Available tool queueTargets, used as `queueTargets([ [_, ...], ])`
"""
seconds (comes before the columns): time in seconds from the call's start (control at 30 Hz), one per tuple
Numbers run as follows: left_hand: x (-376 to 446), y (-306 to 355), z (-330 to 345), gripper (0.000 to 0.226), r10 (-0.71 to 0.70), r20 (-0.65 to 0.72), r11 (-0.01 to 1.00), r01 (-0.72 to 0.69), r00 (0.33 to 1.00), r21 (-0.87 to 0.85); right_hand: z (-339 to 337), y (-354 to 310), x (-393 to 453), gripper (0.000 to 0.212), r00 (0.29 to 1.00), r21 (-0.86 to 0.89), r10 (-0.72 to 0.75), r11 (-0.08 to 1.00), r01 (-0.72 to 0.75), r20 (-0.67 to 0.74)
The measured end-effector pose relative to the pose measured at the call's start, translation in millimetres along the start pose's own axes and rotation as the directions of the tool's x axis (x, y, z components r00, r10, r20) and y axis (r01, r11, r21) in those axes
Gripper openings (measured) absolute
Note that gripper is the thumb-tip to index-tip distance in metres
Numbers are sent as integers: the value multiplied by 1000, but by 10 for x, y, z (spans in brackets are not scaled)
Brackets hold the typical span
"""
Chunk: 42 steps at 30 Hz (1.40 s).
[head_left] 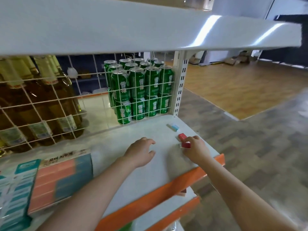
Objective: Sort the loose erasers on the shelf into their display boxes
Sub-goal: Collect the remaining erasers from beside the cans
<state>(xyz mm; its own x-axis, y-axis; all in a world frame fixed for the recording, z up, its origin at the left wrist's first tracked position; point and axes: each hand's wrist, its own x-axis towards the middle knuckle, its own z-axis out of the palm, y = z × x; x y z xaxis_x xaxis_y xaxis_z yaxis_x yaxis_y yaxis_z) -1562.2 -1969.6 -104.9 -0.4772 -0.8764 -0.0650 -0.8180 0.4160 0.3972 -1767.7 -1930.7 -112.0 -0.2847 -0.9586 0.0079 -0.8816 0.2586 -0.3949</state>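
Pinching a red eraser [186, 145] at right of centre, your right hand [195, 148] has its fingertips curled round it while a second red eraser [182, 136] lies just beyond, touching or nearly touching the first. Your left hand [140, 151] rests on the white shelf [160, 167] with fingers loosely bent and holding nothing. A blue-and-white eraser [173, 127] sits further back, near the wire grid [93, 100] at the rear of the shelf. Lift the red one clean before you swing left, so you don't drag its neighbour with it. The display boxes wait at lower left: a pink-and-teal display box [63, 179] and, beside it, a teal-and-white display box [15, 194]; judging by colour, the pink one looks the likelier home, though blur hides the print. Mind the shelf's right corner and the orange front edge [166, 192]: both red erasers lie close to the drop. Between your hands and the boxes the shelf surface is open, so sweep low, under the upper shelf [150, 30].
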Motion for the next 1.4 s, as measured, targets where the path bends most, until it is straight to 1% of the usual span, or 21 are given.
queueTargets([
  [0.13, 145, 138, 85, 47, -10, -8, 1000, 10, 1000, 2, 10, 142, 64, 36, 998, 24, -53, 998, 53, 32],
  [0.23, 231, 211, 141, 49, -15, -4, 1000, 15, 1000, 5, -4, 198, 118, 36, 998, 36, -48, 998, 46, 47],
  [0.33, 306, 287, 176, 56, 28, 47, 999, -30, 999, 26, -53, 271, 169, 36, 999, 11, -38, 999, 38, 39],
  [0.4, 354, 354, 198, 63, 65, 86, 996, -70, 994, 50, -118, 340, 198, 34, 999, 63, -35, 997, 34, 16],
  [0.53, 510, 493, 260, 68, 84, 102, 994, -90, 991, 56, -242, 489, 258, 24, 996, 200, -29, 979, 45, -85],
  [0.57, 554, 533, 281, 68, 85, 106, 994, -92, 991, 57, -256, 523, 275, 20, 994, 215, -18, 976, 41, -109],
  [0.63, 645, 608, 327, 68, 96, 120, 993, -102, 988, 50, -269, 589, 311, 21, 989, 215, 3, 976, 28, -146],
  [0.73, 775, 708, 402, 67, 117, 153, 989, -128, 981, 69, -263, 687, 366, 26, 984, 247, 15, 968, 30, -178],
  [0.83, 885, 775, 470, 66, 121, 162, 987, -136, 979, 83, -263, 751, 407, 19, 983, 376, 70, 927, -1, -169],
  [0.9, 929, 801, 502, 65, 122, 143, 989, -133, 982, 66, -249, 791, 448, 19, 983, 461, 98, 887, -15, -156],
  [0.97, 955, 813, 505, 57, 107, 84, 994, -110, 991, 29, -230, 835, 489, 21, 984, 505, 114, 863, -28, -140],
  [1.07, 987, 817, 500, 37, 94, -8, 994, -93, 996, 52, -207, 872, 532, 23, 983, 507, 126, 861, -43, -131],
  [1.17, 991, 800, 507, 25, 51, -55, 998, -49, 997, 32, -195, 868, 533, 22, 985, 514, 127, 857, -50, -116],
  [1.23, 977, 789, 511, 24, 20, -79, 1000, -20, 997, 8, -198, 859, 510, 21, 986, 515, 125, 856, -52, -108],
  [1.4, 926, 752, 474, 28, -12, -91, 993, 23, 996, 117, -261, 844, 449, 18, 992, 490, 82, 872, -25, -95],
])
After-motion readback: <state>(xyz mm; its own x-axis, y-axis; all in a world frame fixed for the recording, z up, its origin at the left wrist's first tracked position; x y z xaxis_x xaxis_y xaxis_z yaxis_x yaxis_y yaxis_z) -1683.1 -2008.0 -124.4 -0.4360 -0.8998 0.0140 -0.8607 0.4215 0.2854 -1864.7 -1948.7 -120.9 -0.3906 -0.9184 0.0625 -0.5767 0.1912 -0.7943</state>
